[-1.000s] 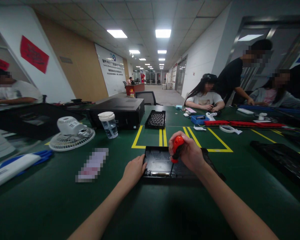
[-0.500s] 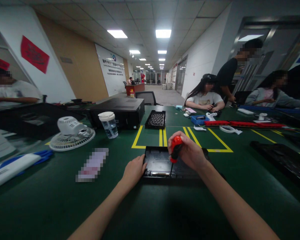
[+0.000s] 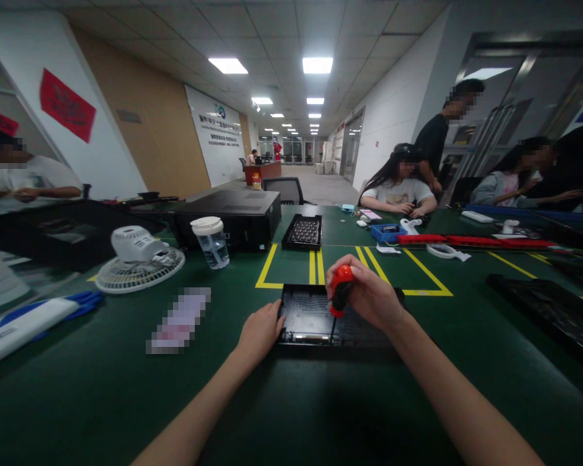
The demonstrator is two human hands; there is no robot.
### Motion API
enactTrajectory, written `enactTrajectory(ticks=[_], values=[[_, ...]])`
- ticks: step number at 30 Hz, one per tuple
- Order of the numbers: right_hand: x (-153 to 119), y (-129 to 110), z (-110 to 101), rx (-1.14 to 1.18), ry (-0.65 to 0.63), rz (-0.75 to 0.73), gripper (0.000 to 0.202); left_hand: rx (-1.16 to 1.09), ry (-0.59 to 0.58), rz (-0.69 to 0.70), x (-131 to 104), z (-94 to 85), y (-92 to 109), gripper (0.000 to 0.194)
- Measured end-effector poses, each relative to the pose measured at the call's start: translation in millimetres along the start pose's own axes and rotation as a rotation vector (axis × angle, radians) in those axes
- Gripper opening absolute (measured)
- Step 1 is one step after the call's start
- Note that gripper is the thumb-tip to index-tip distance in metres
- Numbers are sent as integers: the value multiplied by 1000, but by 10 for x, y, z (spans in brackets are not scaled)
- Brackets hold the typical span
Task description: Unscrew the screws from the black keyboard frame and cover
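A shallow black panel (image 3: 304, 310) with raised edges lies flat on the green table (image 3: 214, 395) in front of me. My left hand (image 3: 262, 329) grips its left edge, the fingers on the rim and the thumb toward the inside. In my right hand (image 3: 366, 291) is a red and black screwdriver (image 3: 342, 288), held nearly upright over the panel. Its dark shaft points down near the panel's front edge, beside a shiny strip (image 3: 311, 338). Whether the tip sits in a screw is too small to tell.
Beyond the panel are a black tray (image 3: 302, 232), a lidded cup (image 3: 212, 243) and a large black case (image 3: 228, 217). A white fan (image 3: 140, 259) stands left; another black panel (image 3: 548, 317) lies right. Several people sit or stand around the table.
My hands and the panel hold nearly the same place; the screwdriver handle looks slightly turned. In the right background, the standing person has moved a little left.
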State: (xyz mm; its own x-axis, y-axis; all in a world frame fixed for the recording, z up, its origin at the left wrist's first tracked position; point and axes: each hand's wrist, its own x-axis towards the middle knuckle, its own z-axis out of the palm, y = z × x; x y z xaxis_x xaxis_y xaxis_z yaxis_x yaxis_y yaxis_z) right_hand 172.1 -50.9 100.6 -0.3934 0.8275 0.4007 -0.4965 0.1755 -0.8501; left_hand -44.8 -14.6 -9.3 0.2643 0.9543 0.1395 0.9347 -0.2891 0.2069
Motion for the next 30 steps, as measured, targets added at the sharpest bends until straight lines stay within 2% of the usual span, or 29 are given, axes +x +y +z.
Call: enactTrajectory(ticks=[13, 23, 30], values=[[-17, -17, -21, -49, -2, 21, 12, 0, 27, 19, -8, 15, -4, 42], [-23, -32, -64, -101, -1, 17, 12, -9, -2, -1, 7, 11, 1, 42], [-40, -56, -76, -206, 16, 1, 11, -8, 1, -8, 3, 8, 5, 42]])
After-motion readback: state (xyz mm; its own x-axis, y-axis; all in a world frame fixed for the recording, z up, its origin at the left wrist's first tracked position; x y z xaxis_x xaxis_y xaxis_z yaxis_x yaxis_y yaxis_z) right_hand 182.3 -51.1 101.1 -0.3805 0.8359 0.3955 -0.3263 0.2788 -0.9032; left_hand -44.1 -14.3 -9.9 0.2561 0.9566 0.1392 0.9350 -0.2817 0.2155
